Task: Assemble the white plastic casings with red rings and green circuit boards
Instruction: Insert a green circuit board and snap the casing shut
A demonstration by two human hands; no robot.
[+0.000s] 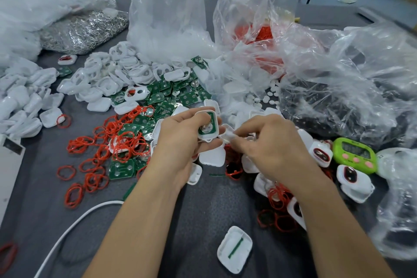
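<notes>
Two bare hands work over the grey table (198, 207), both to the left of the one green timer (354, 156).

The left hand (180, 142), the one farther from the timer, grasps one white casing (209, 136), fingers curled round its edges. One green circuit board (211, 118) sits inside it, face up.

The right hand (268, 142), between that casing and the timer, pinches one small white piece (229, 136) at its fingertips, against the casing's lower right corner. The piece is too blurred to say what it is.

Three ringed casings, each with a red ring fitted, lie near the timer:
- one just beside its left edge (322, 153)
- one just below it (352, 178)
- one lower and to its left (295, 210)

One lone casing (234, 249) lies open side up, left of the timer and nearer the viewer.

Well to the left of the timer spread three loose heaps, each too many to count:
- red rings (106, 142)
- green boards (171, 95) beyond them
- empty white casings (106, 74) farther still

One white cable (74, 221) curves across the table's near left corner.

Beyond the timer stand three plastic bags:
- a dark-filled bag (349, 88) straight behind it
- a red-filled bag (255, 29) to the left of that
- a tall clear bag (167, 7) farther left again
</notes>
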